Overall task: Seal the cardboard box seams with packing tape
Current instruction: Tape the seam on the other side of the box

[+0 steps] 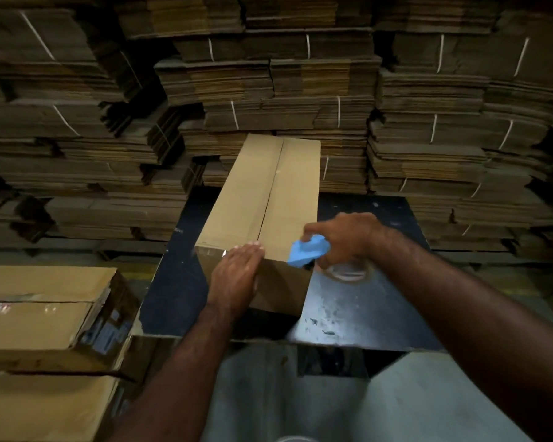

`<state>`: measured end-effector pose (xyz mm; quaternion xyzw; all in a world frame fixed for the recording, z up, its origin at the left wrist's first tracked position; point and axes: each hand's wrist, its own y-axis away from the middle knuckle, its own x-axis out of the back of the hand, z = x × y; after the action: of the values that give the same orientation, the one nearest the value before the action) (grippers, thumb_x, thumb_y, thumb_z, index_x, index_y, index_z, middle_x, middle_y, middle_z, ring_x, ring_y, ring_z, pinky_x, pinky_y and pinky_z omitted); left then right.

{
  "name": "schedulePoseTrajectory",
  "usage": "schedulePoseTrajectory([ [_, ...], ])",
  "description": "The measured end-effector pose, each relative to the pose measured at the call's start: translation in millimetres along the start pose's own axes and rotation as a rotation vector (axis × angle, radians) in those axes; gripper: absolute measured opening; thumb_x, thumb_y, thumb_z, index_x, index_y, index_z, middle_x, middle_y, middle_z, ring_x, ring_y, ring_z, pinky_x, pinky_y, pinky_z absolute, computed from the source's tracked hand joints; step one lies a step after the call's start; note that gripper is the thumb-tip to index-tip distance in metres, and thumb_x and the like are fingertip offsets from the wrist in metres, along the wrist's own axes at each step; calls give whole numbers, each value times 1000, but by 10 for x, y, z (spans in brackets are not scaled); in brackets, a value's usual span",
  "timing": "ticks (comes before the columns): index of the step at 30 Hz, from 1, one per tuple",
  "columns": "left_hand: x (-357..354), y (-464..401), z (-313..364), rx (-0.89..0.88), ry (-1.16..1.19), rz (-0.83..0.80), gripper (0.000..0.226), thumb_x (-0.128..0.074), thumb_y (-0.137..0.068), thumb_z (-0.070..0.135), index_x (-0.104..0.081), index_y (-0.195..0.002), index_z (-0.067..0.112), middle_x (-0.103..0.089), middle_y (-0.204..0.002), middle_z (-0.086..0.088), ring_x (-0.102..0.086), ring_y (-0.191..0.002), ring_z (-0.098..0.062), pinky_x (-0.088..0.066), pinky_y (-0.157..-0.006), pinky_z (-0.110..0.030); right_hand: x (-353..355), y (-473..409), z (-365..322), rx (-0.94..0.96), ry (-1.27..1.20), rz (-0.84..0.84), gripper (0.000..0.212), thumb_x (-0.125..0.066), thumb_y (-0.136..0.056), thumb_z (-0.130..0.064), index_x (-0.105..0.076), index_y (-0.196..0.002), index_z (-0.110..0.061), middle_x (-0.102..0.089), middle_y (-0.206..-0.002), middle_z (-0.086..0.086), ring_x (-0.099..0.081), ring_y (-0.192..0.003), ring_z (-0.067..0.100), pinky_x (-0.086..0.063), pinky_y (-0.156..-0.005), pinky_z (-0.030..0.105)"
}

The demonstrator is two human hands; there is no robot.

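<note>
A long brown cardboard box (262,193) lies on a dark table (364,301), its top seam running away from me. My left hand (237,275) lies flat, fingers together, on the box's near end, pressing over clear tape at the near left corner. My right hand (348,237) hovers at the box's near right corner. It grips a blue tape dispenser (307,250) with a roll of clear packing tape (345,272) under the hand. Motion blur hides whether tape runs from the roll to the box.
Taped cardboard boxes (45,314) are stacked at my left, touching the table's left edge. Bundles of flat cardboard sheets (268,90) tied with white string fill the whole background behind the table. Grey floor (300,403) shows below the table's near edge.
</note>
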<state>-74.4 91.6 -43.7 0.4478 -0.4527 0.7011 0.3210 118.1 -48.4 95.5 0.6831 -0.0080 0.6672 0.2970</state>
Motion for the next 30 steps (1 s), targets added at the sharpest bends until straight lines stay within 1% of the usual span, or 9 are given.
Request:
schedulePoseTrajectory([
  [5,4,-1,59,53,-3,-3,62,-79,-68,3,-62,-126,10,-64,-132,-9,-60,-123,-26,-40,-109,-41,-85,66,78,-13,54,-36,65,-67,-67,-67,-36,-123,-58,-60,-124,-5,-59,-106,22,-50,-89,47],
  [8,9,-48,194,84,1,-21,58,-72,-75,6,-58,-131,6,-59,-137,-13,-53,-130,-29,-29,-116,-40,-77,47,76,4,77,-14,64,-68,-70,-65,-38,-125,-55,-59,-122,-4,-59,-104,22,-50,-87,45],
  [10,-30,-44,363,40,56,-44,66,-67,-77,5,-49,-140,4,-50,-146,-15,-42,-139,-29,-18,-121,-37,-89,52,82,12,86,2,63,-69,-71,-63,-39,-126,-54,-60,-122,-3,-59,-105,22,-50,-87,45],
  [12,-76,-18,486,-19,93,-55,74,-67,-78,5,-41,-147,7,-41,-153,-11,-35,-144,-25,-14,-122,-37,-98,48,74,24,87,24,64,-68,-72,-63,-39,-127,-54,-60,-124,-3,-60,-106,23,-50,-88,45],
  [18,-64,13,482,-49,103,-35,92,-79,-49,-13,-55,-137,4,-57,-140,-12,-54,-130,-26,-28,-113,-41,-218,189,386,53,-15,43,65,-66,-73,-61,-36,-130,-55,-59,-125,-10,-57,-108,20,-49,-83,40],
  [21,-65,-3,535,-20,100,5,85,-76,-56,-14,-56,-136,7,-57,-140,-10,-54,-130,-25,-26,-114,-40,-312,281,540,29,-29,34,68,-66,-75,-63,-33,-134,-56,-57,-124,-12,-56,-107,17,-50,-87,41],
  [25,-41,-64,704,89,132,26,68,-63,-71,-11,-55,-136,5,-56,-141,-13,-50,-134,-28,-27,-118,-39,-478,222,518,46,-60,89,66,-64,-69,-65,-33,-127,-57,-64,-114,-10,-61,-96,17,-53,-82,43],
  [28,-133,-111,867,35,151,18,74,-61,-66,-13,-53,-138,0,-53,-143,-17,-48,-135,-30,-23,-118,-42,-563,221,537,61,-74,138,64,-63,-70,-64,-35,-127,-55,-65,-110,-11,-61,-92,17,-53,-80,40],
  [30,-195,-113,890,-12,162,7,76,-63,-59,-14,-56,-134,-2,-56,-139,-19,-53,-130,-34,-27,-115,-47,-606,218,570,73,-83,153,64,-62,-70,-64,-34,-128,-54,-65,-111,-10,-62,-93,19,-51,-79,38],
])
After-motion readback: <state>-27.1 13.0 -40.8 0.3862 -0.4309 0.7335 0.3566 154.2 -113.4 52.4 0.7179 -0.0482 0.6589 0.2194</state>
